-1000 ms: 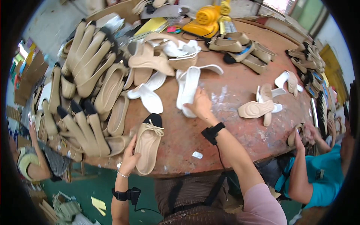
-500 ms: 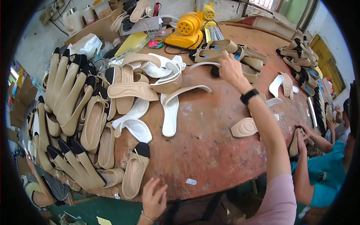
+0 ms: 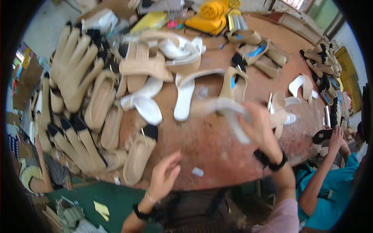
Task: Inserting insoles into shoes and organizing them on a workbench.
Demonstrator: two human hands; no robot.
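Nearest, the left hand [image 3: 165,176] hovers empty with fingers spread over the table's [image 3: 217,155] front edge, just right of one beige sandal [image 3: 139,155]. The right hand [image 3: 260,130] grips one blurred pale sandal upper [image 3: 225,110] lifted above the tabletop. Beyond lie two white insoles [image 3: 144,101] and, farthest, one yellow machine [image 3: 208,15].

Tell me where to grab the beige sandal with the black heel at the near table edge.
Take the beige sandal across its narrow middle, coming from above and the near edge. It lies flat, black heel pointing away, with bare table on its right; the open left hand is closest.
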